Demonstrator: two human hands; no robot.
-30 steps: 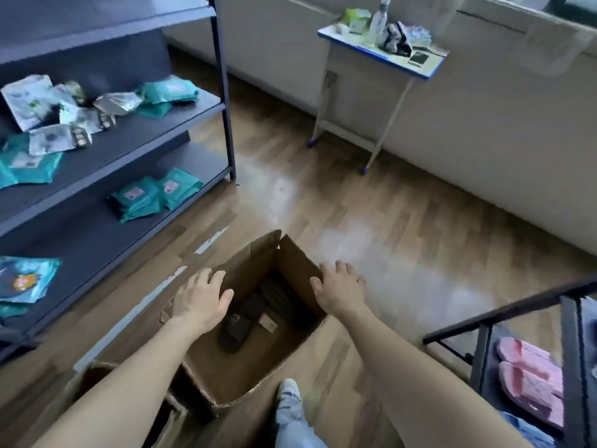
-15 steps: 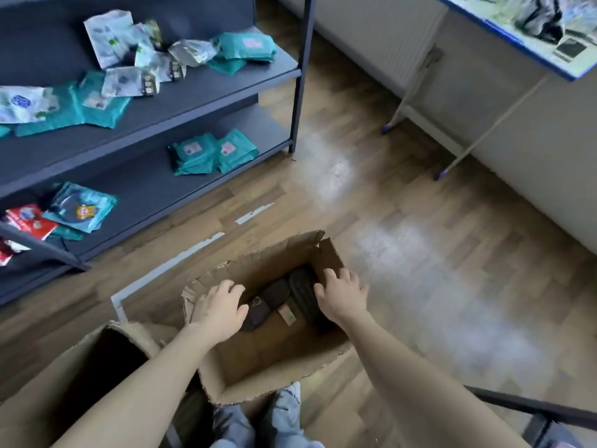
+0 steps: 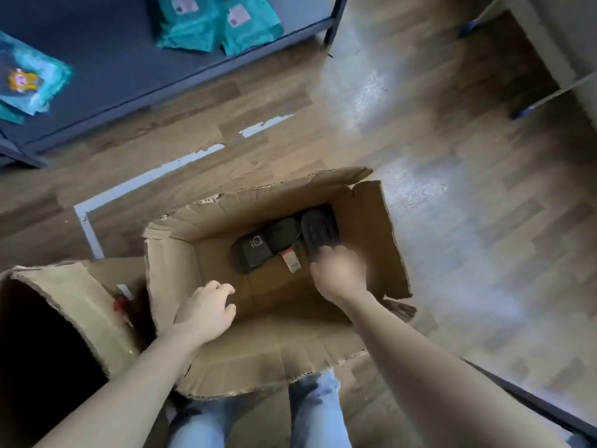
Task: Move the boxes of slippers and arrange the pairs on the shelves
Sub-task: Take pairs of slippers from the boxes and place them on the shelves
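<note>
An open cardboard box (image 3: 368, 227) stands on the wooden floor in front of me. At its far end lie dark slippers: one (image 3: 252, 250) sole-down with a small logo, another (image 3: 318, 229) turned on its side, and a red-and-white tag (image 3: 289, 260) between them. My right hand (image 3: 339, 274) reaches down inside the box, blurred, its fingertips at the side-turned slipper. My left hand (image 3: 206, 310) hovers inside the box near its left wall, fingers loosely curled and holding nothing.
A second open cardboard box (image 3: 74, 305) stands at the lower left, touching the first. A dark shelf unit (image 3: 106, 88) with teal packets (image 3: 219, 24) runs along the top left. White table legs (image 3: 546, 92) are at the top right, a dark rail (image 3: 529, 405) at the lower right.
Both hands have left the box's rim and gone down inside it; the right one has reached the slippers. The view has tilted further down over the box.
</note>
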